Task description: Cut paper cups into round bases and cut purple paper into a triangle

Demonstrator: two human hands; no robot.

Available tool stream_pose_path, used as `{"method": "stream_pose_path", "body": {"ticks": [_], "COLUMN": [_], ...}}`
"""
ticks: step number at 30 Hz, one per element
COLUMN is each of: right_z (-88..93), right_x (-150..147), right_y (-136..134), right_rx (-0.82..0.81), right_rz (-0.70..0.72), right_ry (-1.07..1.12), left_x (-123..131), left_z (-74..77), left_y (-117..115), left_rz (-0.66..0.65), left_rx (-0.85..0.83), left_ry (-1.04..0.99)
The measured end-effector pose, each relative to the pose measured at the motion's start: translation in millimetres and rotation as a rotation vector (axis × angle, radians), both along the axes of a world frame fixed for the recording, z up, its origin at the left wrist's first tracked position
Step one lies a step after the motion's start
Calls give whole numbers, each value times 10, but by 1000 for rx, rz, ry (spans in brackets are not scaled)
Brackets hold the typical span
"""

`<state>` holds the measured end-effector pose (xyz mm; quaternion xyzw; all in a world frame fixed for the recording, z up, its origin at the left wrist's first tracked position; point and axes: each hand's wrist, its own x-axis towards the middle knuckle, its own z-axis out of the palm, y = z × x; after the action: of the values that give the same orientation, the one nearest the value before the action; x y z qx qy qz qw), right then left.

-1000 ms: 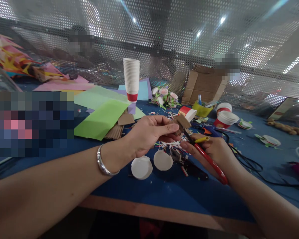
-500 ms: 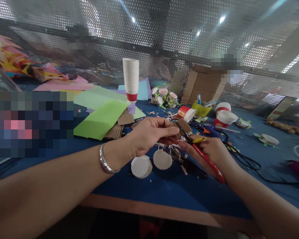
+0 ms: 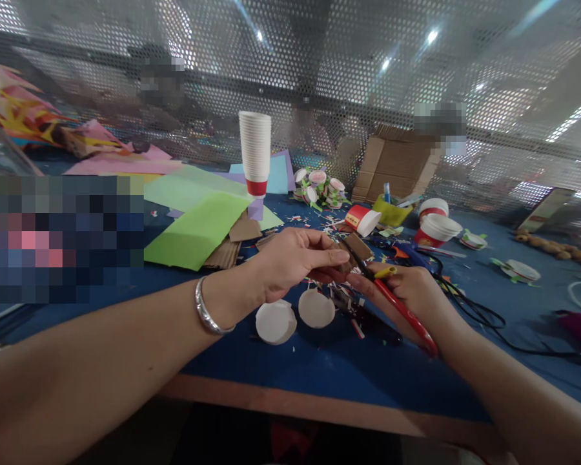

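My left hand (image 3: 300, 261) pinches a small piece of brown cardboard (image 3: 359, 246) between thumb and fingers. My right hand (image 3: 401, 294) is closed around scissors (image 3: 401, 310) with red and yellow handles. Their dark blades lie against the cardboard, close to my left fingertips. Part of the cardboard is hidden behind the fingers and blades. Below my hands, two cut paper cup bottoms (image 3: 275, 321) rest side by side on the blue table. Dark-handled tools (image 3: 375, 323) lie among paper scraps under my right hand, partly covered.
A tall stack of paper cups (image 3: 255, 152) stands beyond my left hand, near green paper sheets (image 3: 198, 232). A red paper cup (image 3: 362, 220) lies tipped over. Small cup-bottom crafts (image 3: 317, 187) are piled behind. A black cord (image 3: 484, 323) runs along the right.
Both hands keep nearly the same place, with the scissors still at the cardboard. The cardboard and blades have shifted only slightly.
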<state>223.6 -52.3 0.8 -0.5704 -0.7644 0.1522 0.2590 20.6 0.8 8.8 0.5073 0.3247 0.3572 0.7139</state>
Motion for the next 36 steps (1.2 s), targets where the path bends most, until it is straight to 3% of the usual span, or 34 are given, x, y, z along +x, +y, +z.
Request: {"method": "stream_pose_path", "body": {"ticks": [7,15,19,23,27,31,36], "right_z": [1,78,110,113,124,148,177], "right_x": [-12,187,222,176,141,145,160], "right_y": [-5,90,98,64,39,29,2], "right_rx": [63,15,-52,-192,-284,-239,-188], "right_rz": [-26,-140,-127,-108,-3,148,230], "right_ry": [52,116,94,205,320,325,236], "left_x": [-7,-53,-63,-53,-51,-53,-43], "left_z": [-5,2,1,-33,-7,44,36], "left_y": [24,146,142,112,60,15,18], "left_rz": [20,174,158,99,56,52,58], "left_rx": [-22,63,79,121,71,57,71], "left_ry": [12,52,53,69,35,34,13]}}
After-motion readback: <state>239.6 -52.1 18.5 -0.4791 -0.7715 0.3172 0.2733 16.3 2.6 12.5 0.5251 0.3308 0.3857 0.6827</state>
